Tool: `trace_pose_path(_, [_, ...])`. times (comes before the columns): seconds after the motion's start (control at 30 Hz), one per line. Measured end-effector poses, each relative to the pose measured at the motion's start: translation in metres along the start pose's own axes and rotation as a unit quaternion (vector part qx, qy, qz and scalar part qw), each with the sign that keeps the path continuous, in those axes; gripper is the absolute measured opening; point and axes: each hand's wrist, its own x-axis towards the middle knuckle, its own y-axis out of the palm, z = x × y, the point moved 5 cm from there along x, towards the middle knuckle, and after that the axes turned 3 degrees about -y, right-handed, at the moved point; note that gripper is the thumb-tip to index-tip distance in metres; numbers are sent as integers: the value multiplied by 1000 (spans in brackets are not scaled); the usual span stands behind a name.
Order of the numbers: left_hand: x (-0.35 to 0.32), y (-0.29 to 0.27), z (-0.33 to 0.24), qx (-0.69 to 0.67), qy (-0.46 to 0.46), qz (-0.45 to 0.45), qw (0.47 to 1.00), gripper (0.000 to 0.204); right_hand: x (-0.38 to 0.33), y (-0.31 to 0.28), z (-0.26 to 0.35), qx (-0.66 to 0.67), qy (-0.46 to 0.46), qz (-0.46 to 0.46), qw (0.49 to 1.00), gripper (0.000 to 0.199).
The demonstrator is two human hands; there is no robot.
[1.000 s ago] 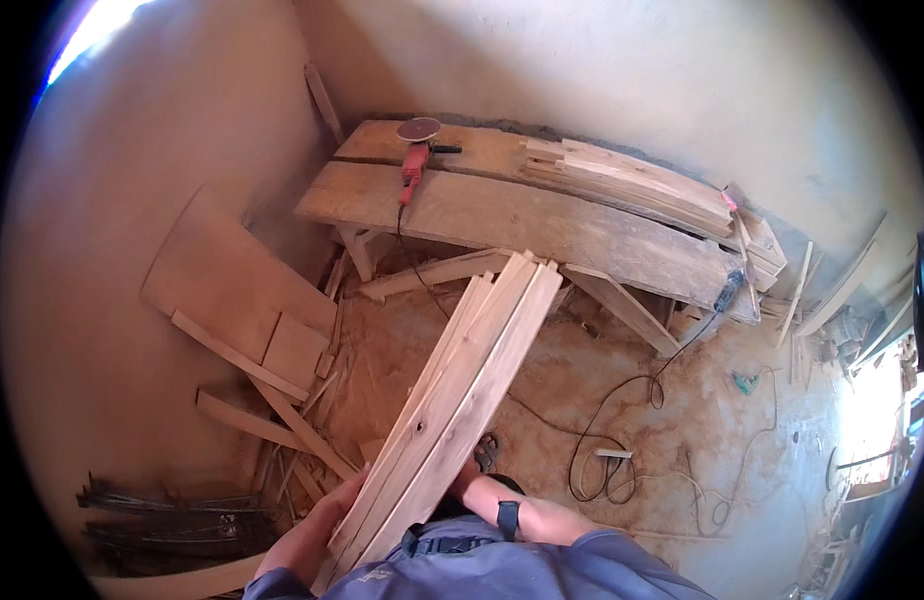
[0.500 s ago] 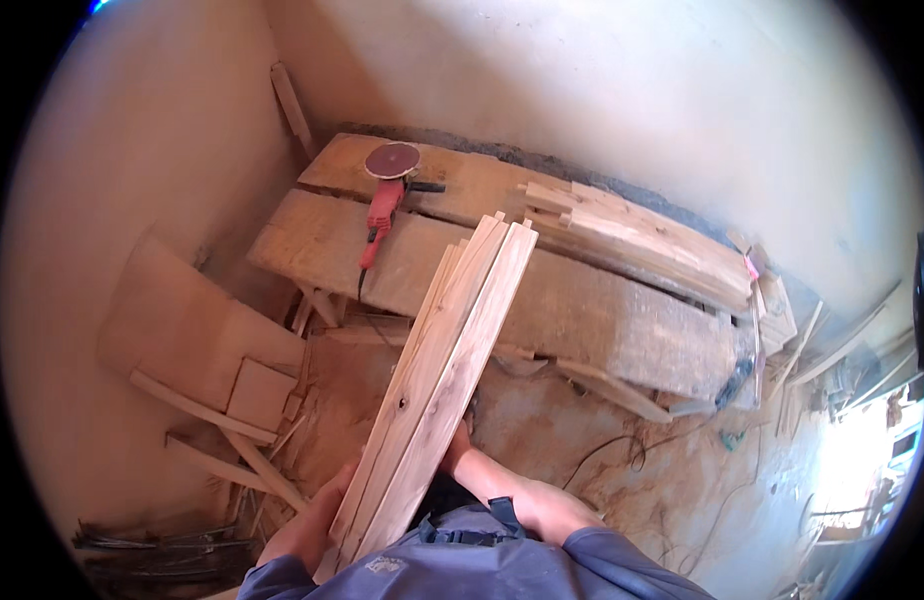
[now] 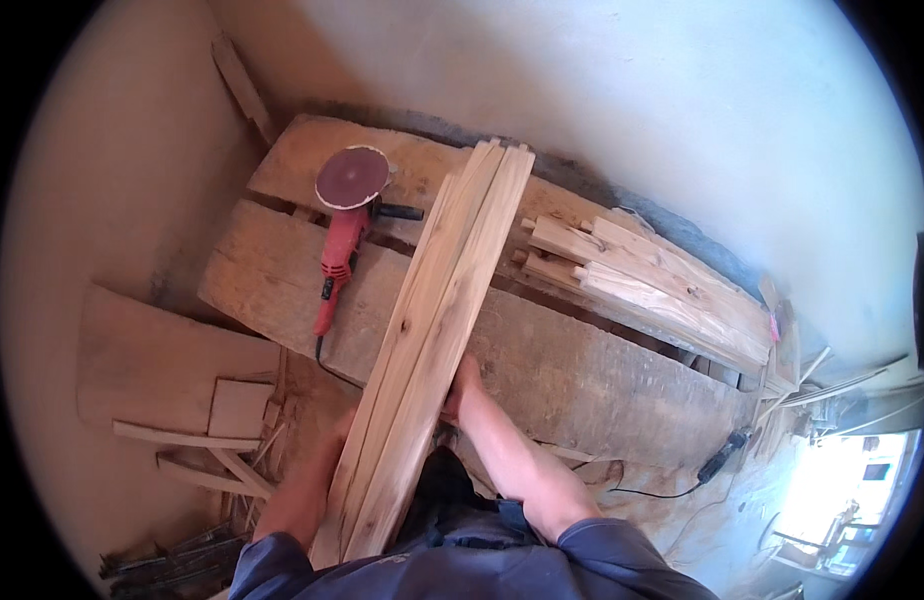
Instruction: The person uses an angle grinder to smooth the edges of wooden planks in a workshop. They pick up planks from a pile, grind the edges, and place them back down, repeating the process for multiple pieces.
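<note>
A bundle of long wooden boards (image 3: 422, 330) with tenoned ends lies across both my hands, its far end over the workbench (image 3: 602, 370). My right hand (image 3: 465, 388) grips the right side from below, most of its fingers hidden under the wood. On the left side, my left hand (image 3: 340, 432) holds the bundle, its fingers mostly hidden behind the boards. To the left of the bundle, a red angle grinder (image 3: 342, 240) with a round brown sanding disc rests on the bench, disc facing up.
Another stack of tenoned boards (image 3: 662, 290) lies along the bench's far right side. A black power tool or plug on a cord (image 3: 722, 458) is at the bench's near right edge. Offcuts and a panel (image 3: 162, 355) lean at left; a wooden strip (image 3: 244, 88) stands against the wall.
I have come closer to the bench. The bundle has moved forward with both hands, so its far end now reaches over the bench's back part.
</note>
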Motion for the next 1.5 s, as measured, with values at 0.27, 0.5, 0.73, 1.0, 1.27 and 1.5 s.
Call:
trace_pose_path(0.27, [58, 48, -83, 260, 155, -256, 918, 83, -32, 26, 36, -47, -92, 28, 994, 70])
trace_pose_path(0.5, [64, 82, -113, 428, 198, -440, 764, 86, 12, -13, 57, -369, -175, 36, 912, 66])
trace_pose_path(0.73, [52, 157, -74, 649, 234, -532, 490, 99, -95, -150, 80, -437, -217, 167, 857, 59])
trace_pose_path(1.0, [60, 215, -84, 683, 66, -565, 459, 108, -155, -593, 42, -375, -151, -104, 909, 10])
trace_pose_path(1.27, [79, 215, -82, 730, 252, -541, 333, 72, -273, -750, -44, -52, -120, -387, 913, 21])
trace_pose_path(1.5, [84, 245, -110, 720, 202, -569, 341, 72, -208, -675, -65, -574, -126, -332, 738, 32])
